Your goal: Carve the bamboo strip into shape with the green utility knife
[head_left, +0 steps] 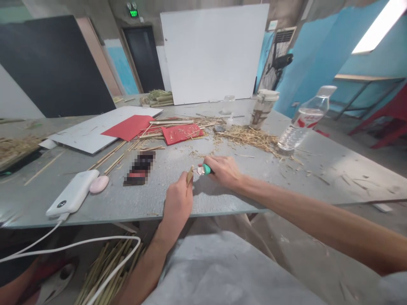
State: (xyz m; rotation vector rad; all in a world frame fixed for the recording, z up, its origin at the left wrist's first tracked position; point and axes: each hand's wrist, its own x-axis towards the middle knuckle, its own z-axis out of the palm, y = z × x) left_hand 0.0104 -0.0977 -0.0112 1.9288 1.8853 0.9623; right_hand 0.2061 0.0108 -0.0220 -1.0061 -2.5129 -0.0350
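Near the front edge of the table, my left hand [179, 195] pinches a short piece of straw stalk [190, 175] upright between thumb and fingers. My right hand [224, 170] is closed around a small green-handled tool [206, 169] with a shiny metal end. That metal end points left at the stalk, very close to its upper part; whether they touch I cannot tell. Fine straw crumbs lie on the tabletop beyond both hands. A blurred-out dark phone-like object [139, 168] lies to the left of my left hand.
A white power bank [73, 193] with a cable and a pink round case [99, 184] lie left. Red paper [129, 128], a red packet [182, 133] and a straw pile [249, 137] lie farther back. A cup [263, 109] and water bottle [303, 120] stand right.
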